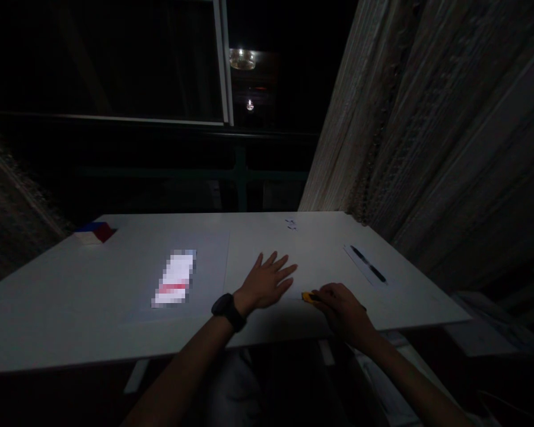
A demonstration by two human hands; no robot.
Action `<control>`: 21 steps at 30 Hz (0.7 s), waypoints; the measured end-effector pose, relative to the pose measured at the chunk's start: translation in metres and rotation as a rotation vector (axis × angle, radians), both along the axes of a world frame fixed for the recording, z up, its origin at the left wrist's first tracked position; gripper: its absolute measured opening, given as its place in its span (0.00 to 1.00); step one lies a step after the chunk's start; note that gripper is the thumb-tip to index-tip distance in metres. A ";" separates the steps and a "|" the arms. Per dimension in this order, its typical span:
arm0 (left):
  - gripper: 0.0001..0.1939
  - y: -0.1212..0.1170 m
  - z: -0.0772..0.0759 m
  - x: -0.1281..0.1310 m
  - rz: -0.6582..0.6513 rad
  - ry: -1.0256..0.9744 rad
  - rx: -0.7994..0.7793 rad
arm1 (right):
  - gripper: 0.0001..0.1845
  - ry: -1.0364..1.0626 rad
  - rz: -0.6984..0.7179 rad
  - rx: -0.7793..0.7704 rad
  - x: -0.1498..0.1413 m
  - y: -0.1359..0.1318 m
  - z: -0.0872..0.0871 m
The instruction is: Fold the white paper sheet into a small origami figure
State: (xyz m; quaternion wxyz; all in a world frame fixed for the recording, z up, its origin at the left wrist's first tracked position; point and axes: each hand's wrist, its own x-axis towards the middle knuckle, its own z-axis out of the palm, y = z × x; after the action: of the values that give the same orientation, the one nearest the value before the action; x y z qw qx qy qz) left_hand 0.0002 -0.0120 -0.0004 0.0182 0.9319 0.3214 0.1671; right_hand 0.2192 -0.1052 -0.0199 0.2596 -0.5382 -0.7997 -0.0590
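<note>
My left hand (269, 281), with a black watch (229, 311) on its wrist, lies flat with spread fingers. It seems to press on a pale sheet of paper whose edges barely show in the dim light. To its right, my right hand (345, 311) is closed around a yellow-and-black utility knife (310, 297). One end of the knife sticks out toward the left hand; the fingers cover most of the rest, and I cannot make out a blade. The knife is close to the tabletop, apart from the left hand.
A lit, blurred-out phone screen (174, 279) glows on the white table (71, 296). At the far left sits a blue, red and white cube (94, 233). A dark pen (368, 264) lies on paper at the right. Small dark marks or scraps (291, 224) are near the back edge. Curtains (382, 107) hang at the right.
</note>
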 end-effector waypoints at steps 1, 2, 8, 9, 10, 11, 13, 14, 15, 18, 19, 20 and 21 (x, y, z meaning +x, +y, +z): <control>0.24 0.003 -0.002 -0.003 0.026 0.027 0.003 | 0.13 -0.007 0.002 0.006 0.000 0.000 -0.001; 0.24 0.006 -0.005 -0.005 0.054 0.046 0.009 | 0.13 -0.014 0.002 0.008 0.000 0.000 -0.001; 0.24 0.011 -0.017 -0.009 0.087 0.074 0.057 | 0.13 -0.024 -0.002 0.047 0.001 -0.001 -0.003; 0.24 0.011 -0.018 -0.008 0.089 0.075 0.060 | 0.13 -0.026 0.000 0.055 0.001 -0.001 -0.004; 0.24 0.011 -0.018 -0.008 0.091 0.076 0.063 | 0.13 -0.029 0.004 0.061 0.002 -0.001 -0.005; 0.24 0.011 -0.018 -0.008 0.094 0.079 0.066 | 0.13 -0.030 0.012 0.067 0.002 -0.001 -0.006; 0.24 0.011 -0.018 -0.008 0.099 0.085 0.071 | 0.13 -0.036 0.029 0.075 0.003 -0.001 -0.007; 0.24 0.012 -0.018 -0.008 0.101 0.088 0.072 | 0.13 -0.039 0.034 0.077 0.003 -0.001 -0.007; 0.24 0.012 -0.018 -0.008 0.101 0.092 0.072 | 0.13 -0.041 0.035 0.078 0.003 -0.001 -0.007; 0.24 0.012 -0.018 -0.008 0.100 0.095 0.065 | 0.13 -0.044 0.028 0.070 0.004 -0.003 -0.007; 0.24 0.011 -0.018 -0.008 0.100 0.094 0.062 | 0.13 -0.045 0.024 0.067 0.005 -0.005 -0.007; 0.24 0.011 -0.018 -0.008 0.101 0.093 0.060 | 0.12 -0.047 0.018 0.064 0.006 -0.006 -0.008; 0.24 0.011 -0.017 -0.008 0.103 0.092 0.058 | 0.12 -0.050 0.009 0.063 0.006 -0.008 -0.008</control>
State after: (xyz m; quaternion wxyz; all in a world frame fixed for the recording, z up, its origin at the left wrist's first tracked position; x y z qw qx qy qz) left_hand -0.0077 -0.0014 -0.0176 -0.0322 0.9209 0.3647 0.1341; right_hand 0.2254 -0.1131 -0.0282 0.2566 -0.5246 -0.8060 -0.0965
